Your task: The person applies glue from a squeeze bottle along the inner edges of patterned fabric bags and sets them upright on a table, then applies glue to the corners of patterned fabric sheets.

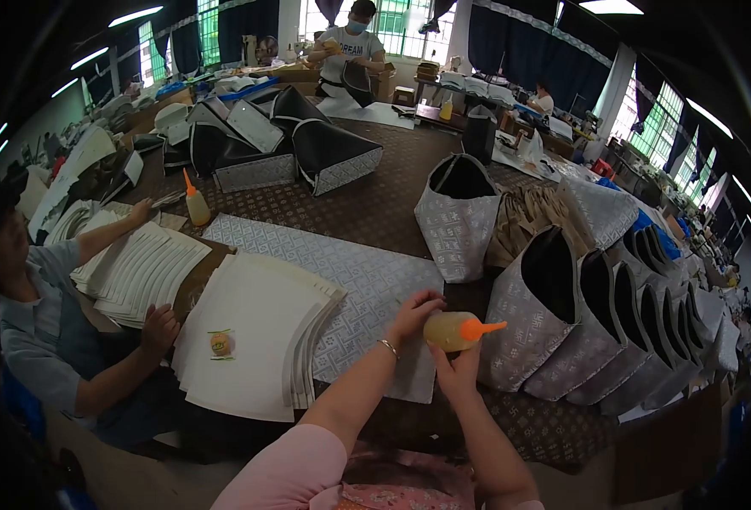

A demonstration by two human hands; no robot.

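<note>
A glue bottle (448, 331) with yellowish content and an orange nozzle is held in front of me, its nozzle pointing right. My right hand (457, 371) is wrapped round its lower side. At its upper left, my left hand (416, 313) has its fingers bent close to the bottle; whether they press on it is hard to see. Beneath and beyond my hands lies a silver patterned sheet (375, 276). A fanned stack of cream sheets (252, 314) lies to the left, with a small wrapped item (221, 343) on top.
At the left sits a co-worker (31, 314) beside more cream sheets (150, 263). Another glue bottle (198, 207) stands upright beyond. Silver bags (520, 327) line the right side; black-lined pieces (333, 153) lie at the back. A masked person (354, 51) stands behind the table.
</note>
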